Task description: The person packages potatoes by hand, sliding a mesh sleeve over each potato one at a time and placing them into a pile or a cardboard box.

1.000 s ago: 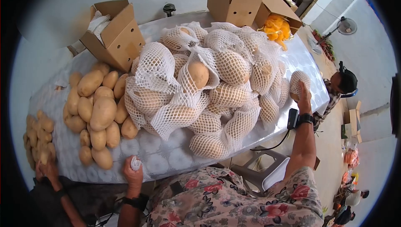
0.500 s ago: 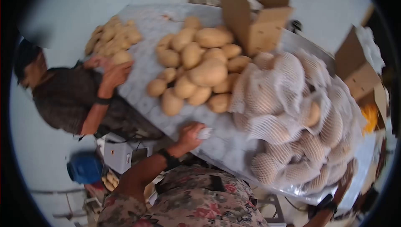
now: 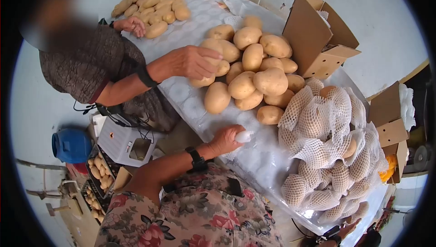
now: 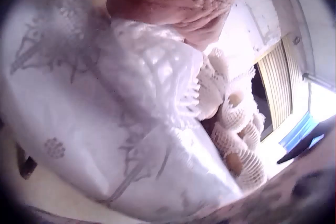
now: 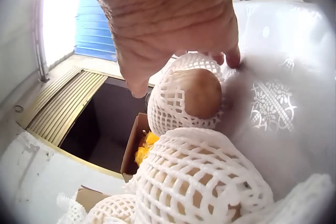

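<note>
My left hand [image 3: 225, 139] holds a bunched white foam net sleeve [image 3: 244, 136] over the front edge of the table; in the left wrist view the sleeve [image 4: 157, 66] hangs below the hand. At the far right, my right hand [image 5: 173, 19] arches over a netted potato [image 5: 199, 95], thumb and fingers spread to either side of it with a gap showing at the thumb. That potato lies by the heap of netted potatoes [image 3: 313, 156]. Bare potatoes [image 3: 271, 81] are piled beyond my left hand.
Across the left side another person's hand [image 3: 193, 61] reaches onto the bare pile, beside a farther potato heap [image 3: 156, 6]. A cardboard box [image 3: 309, 38] with white sleeves stands behind. A second box [image 3: 386, 124] sits at the right. A blue barrel [image 3: 71, 145] stands on the floor.
The head view has swung left, bringing the other person into fuller view; their hand has come over to the bare pile. My left hand keeps the sleeve; my right stays at the far end.
</note>
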`<action>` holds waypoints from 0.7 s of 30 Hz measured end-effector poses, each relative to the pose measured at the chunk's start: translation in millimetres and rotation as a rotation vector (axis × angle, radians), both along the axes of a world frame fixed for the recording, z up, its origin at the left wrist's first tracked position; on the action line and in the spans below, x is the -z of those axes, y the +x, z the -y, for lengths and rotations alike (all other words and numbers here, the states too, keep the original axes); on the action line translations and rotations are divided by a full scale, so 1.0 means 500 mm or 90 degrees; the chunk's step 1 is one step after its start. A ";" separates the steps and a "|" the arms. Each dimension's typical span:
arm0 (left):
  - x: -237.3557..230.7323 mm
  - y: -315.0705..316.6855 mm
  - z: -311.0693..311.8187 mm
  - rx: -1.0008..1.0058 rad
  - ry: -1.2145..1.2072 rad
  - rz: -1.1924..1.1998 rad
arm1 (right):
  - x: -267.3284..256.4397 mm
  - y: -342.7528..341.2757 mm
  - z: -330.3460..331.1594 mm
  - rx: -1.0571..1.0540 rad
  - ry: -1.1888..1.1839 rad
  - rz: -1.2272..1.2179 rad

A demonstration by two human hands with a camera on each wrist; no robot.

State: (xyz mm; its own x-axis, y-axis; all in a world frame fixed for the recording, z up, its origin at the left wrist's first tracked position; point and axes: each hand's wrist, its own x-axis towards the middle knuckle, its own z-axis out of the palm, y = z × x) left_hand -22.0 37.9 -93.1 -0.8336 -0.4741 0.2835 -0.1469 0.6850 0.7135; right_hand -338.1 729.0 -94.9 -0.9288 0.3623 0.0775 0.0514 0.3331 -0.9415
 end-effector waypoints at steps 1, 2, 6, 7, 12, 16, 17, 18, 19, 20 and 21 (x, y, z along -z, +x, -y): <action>-0.004 -0.002 0.005 -0.010 -0.016 -0.005 | -0.006 0.011 -0.002 0.012 0.009 -0.009; -0.011 -0.006 0.015 0.006 0.073 0.004 | -0.014 0.023 -0.006 0.021 0.017 -0.020; -0.039 -0.005 0.045 0.066 0.453 -0.036 | -0.048 0.067 -0.010 0.061 0.049 -0.086; -0.042 -0.006 0.054 0.085 0.543 -0.074 | -0.063 0.078 -0.006 0.068 0.062 -0.114; -0.145 -0.012 0.064 0.092 0.696 -0.146 | -0.243 0.128 0.266 0.020 0.189 -0.274; -0.229 -0.024 0.054 0.128 0.757 -0.152 | -0.331 0.210 0.609 -0.455 -0.206 -0.193; -0.243 -0.027 0.051 0.136 0.734 -0.132 | -0.327 0.243 0.696 -0.475 -0.018 -0.178; -0.244 -0.039 0.044 0.163 0.722 -0.163 | -0.327 0.289 0.809 -0.463 -0.048 -0.059; -0.240 -0.049 0.036 0.185 0.709 -0.195 | -0.310 0.312 0.884 -0.604 -0.066 0.004; -0.238 -0.053 0.030 0.202 0.697 -0.223 | -0.318 0.366 0.980 -0.705 -0.202 0.054; -0.257 -0.048 0.024 0.209 0.709 -0.230 | -0.296 0.378 1.026 -0.878 -0.210 0.077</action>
State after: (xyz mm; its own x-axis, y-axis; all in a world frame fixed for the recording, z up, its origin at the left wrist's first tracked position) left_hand -46.0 26.2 35.5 -0.9168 -0.3873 0.0971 0.2478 -0.3613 0.8989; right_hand -148.9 216.0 53.2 -0.5420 -0.8379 0.0643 -0.0436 -0.0484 -0.9979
